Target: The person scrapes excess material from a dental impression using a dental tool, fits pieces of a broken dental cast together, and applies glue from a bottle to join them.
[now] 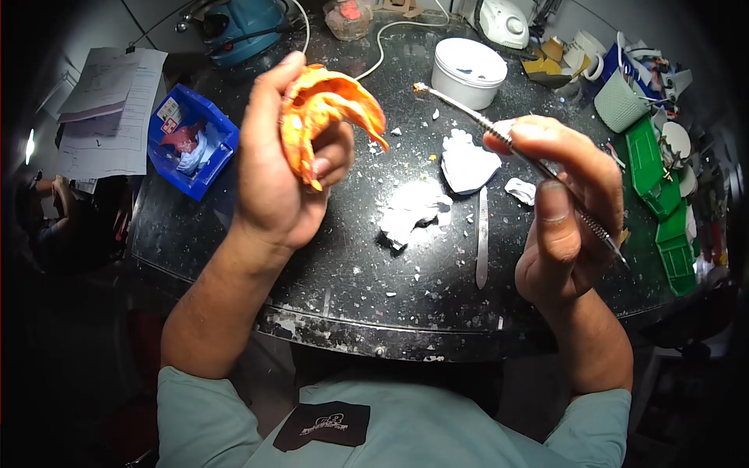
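Raised above the left part of the bench, my left hand [285, 168] is closed around an orange curved, horseshoe-shaped piece [312, 105], whose open end points down and right. My right hand [566, 195] grips a thin metal tool [511, 140] between thumb and fingers. The tool slants from upper left to lower right, and a bit of orange material sits on its upper left tip. That tip is apart from the orange piece. Between and beyond the hands, a white cast [470, 164] and a crumpled white lump [413, 210] lie on the black bench.
A blade-like metal tool [483, 238] lies near the bench's front edge. Behind stands a white tub [468, 74]. A blue bin [193, 175] is at left, beside hanging papers [109, 117]. Green trays [651, 168] line the right side. White crumbs dot the bench [351, 288].
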The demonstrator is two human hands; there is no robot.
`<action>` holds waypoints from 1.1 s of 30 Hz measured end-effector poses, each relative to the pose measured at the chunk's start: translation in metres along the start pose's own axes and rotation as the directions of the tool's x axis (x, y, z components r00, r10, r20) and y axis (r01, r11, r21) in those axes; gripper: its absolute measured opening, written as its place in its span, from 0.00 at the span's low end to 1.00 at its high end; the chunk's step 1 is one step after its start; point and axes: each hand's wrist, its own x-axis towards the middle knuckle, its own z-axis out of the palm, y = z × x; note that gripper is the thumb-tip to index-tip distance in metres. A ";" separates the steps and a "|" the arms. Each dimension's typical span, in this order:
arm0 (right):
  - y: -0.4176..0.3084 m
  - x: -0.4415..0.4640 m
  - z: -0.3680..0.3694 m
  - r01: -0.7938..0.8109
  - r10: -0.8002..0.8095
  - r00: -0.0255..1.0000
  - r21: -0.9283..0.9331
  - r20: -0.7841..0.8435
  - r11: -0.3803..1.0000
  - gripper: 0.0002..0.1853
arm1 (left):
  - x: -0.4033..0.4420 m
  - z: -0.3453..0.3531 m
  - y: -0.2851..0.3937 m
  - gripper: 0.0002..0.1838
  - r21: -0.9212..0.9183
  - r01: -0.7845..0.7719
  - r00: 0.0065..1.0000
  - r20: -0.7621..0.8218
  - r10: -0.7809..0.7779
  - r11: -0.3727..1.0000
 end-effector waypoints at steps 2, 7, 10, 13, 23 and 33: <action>-0.001 0.001 0.003 -0.015 0.014 0.997 -0.013 -0.070 1.000 0.18 | 0.002 -0.007 0.005 0.23 -0.083 0.029 0.999 0.045 -0.026 0.996; 0.003 0.002 0.007 -0.051 0.063 0.979 0.071 -0.192 0.996 0.18 | 0.003 -0.011 0.025 0.18 -0.141 -0.195 0.980 -0.074 0.186 0.971; 0.006 0.002 0.007 -0.037 0.054 0.975 0.085 -0.215 0.996 0.15 | 0.009 -0.023 0.045 0.18 -0.217 -0.340 0.921 0.118 0.371 0.915; 0.008 -0.001 0.007 -0.041 0.056 0.980 0.084 -0.193 0.996 0.12 | 0.011 -0.017 0.032 0.20 -0.047 -0.215 0.966 0.137 0.220 0.975; 0.000 0.000 0.006 0.030 -0.030 0.998 -0.006 0.055 1.000 0.11 | -0.008 0.012 -0.013 0.23 -0.082 0.260 0.964 -0.036 -0.264 0.962; -0.004 0.002 0.010 0.051 -0.041 0.995 -0.115 0.089 0.992 0.10 | -0.012 0.022 -0.013 0.21 0.170 0.154 0.979 -0.157 -0.128 0.973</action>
